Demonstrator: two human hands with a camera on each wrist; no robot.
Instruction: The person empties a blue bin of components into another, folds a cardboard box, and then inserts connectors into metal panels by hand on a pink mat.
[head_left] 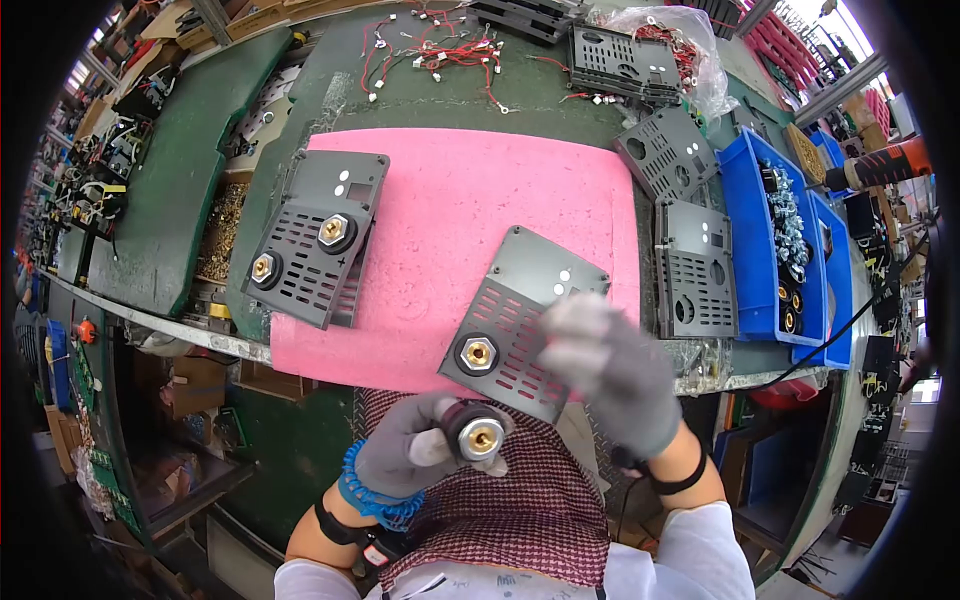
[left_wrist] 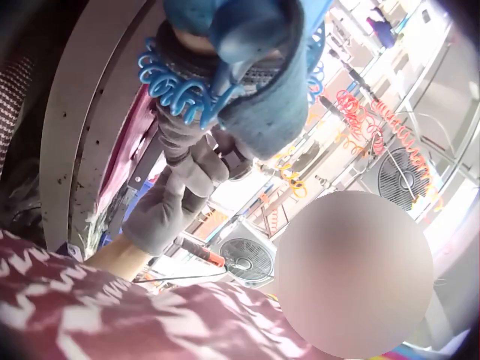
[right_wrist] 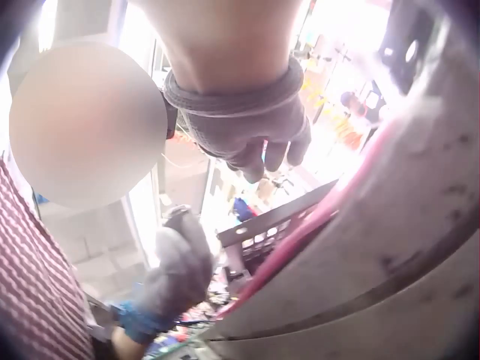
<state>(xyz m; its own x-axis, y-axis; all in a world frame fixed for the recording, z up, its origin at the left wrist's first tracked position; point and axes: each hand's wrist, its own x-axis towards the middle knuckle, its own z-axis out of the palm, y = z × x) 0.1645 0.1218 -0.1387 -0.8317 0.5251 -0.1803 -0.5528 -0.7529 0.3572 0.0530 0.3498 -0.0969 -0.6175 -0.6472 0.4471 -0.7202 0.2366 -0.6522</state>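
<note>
My gloved left hand (head_left: 400,452) holds a round black socket (head_left: 481,438) with a metal hex nut and brass centre, close to my lap at the mat's front edge. To its upper right, a grey slotted panel (head_left: 530,265) lies tilted on the pink foam mat (head_left: 430,200), with a similar socket (head_left: 478,353) seated in one hole. My gloved right hand (head_left: 625,385), blurred, is over that panel's right side. In the right wrist view, this hand's fingers (right_wrist: 276,154) hang loosely bent and apart, with nothing seen between them.
At the mat's left sits a stack of panels (head_left: 345,178) with two sockets fitted. More panels (head_left: 695,265) lie at right beside a blue bin (head_left: 745,230) of metal hardware. Red wires (head_left: 455,55) are spread at the back. An orange-and-black power tool (head_left: 885,165) is at far right.
</note>
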